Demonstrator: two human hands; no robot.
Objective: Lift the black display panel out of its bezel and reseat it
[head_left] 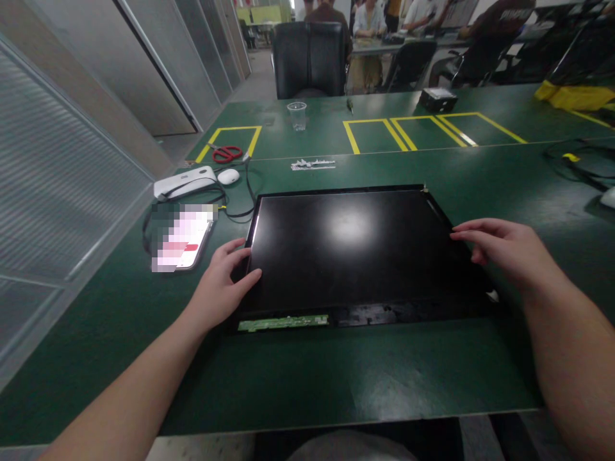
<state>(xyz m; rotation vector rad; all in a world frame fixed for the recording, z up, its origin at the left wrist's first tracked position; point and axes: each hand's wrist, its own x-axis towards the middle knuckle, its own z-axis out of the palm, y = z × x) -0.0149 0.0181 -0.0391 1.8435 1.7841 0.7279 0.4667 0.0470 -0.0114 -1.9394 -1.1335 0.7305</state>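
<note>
A black LCD screen panel [336,250] lies flat on the green table before me, a bright reflection on its face. A narrow green circuit board [283,323] runs along its near edge at the left. At the panel's left edge, my left hand [228,282] grips it with the thumb over the face and the fingers along the side. My right hand [504,246] pinches the right edge with its fingertips; part of its thumb is hidden. A small whitish tab [492,296] sticks up at the near right corner.
Left of the panel lie a phone [195,240], a white device [185,182] with black cable, a white mouse [228,177] and red scissors [227,153]. Beyond are white scraps [312,164], a plastic cup [298,116] and a black box [438,99]. People sit farther back.
</note>
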